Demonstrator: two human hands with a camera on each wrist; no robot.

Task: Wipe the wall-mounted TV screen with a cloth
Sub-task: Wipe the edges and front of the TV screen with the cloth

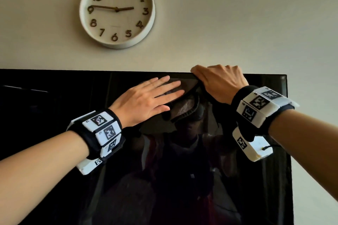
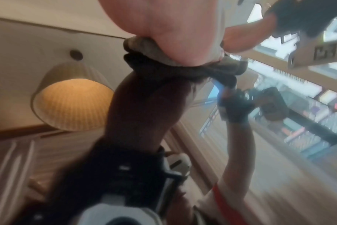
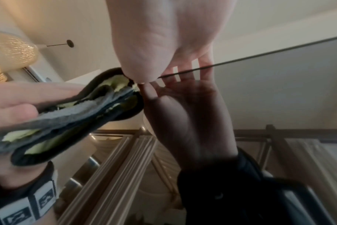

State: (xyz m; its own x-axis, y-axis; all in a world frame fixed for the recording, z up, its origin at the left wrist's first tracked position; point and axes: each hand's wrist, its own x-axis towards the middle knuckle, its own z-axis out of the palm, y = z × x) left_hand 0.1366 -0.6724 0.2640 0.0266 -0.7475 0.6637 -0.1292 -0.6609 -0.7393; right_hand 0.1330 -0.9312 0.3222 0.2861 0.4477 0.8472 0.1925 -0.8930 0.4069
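The black wall-mounted TV (image 1: pixel 54 133) fills the lower head view. A grey cloth (image 1: pixel 188 87) with dark edging lies against the screen just under its top edge. My left hand (image 1: pixel 157 95) presses flat on the cloth with straight fingers. My right hand (image 1: pixel 219 82) grips the TV's top edge, fingers hooked over it and thumb in front beside the cloth's upper corner. In the left wrist view the cloth (image 2: pixel 144 48) bunches under my palm (image 2: pixel 173 30). The right wrist view shows the cloth (image 3: pixel 71 112) with yellow-green inside, the left hand (image 3: pixel 29 97) on it, and my right hand (image 3: pixel 164 38) at the edge (image 3: pixel 260 56).
A round white wall clock (image 1: pixel 117 11) hangs above the TV. The TV's right edge (image 1: pixel 287 115) stands just beyond my right wrist, with bare wall past it. The glossy screen mirrors the room, a lamp and me.
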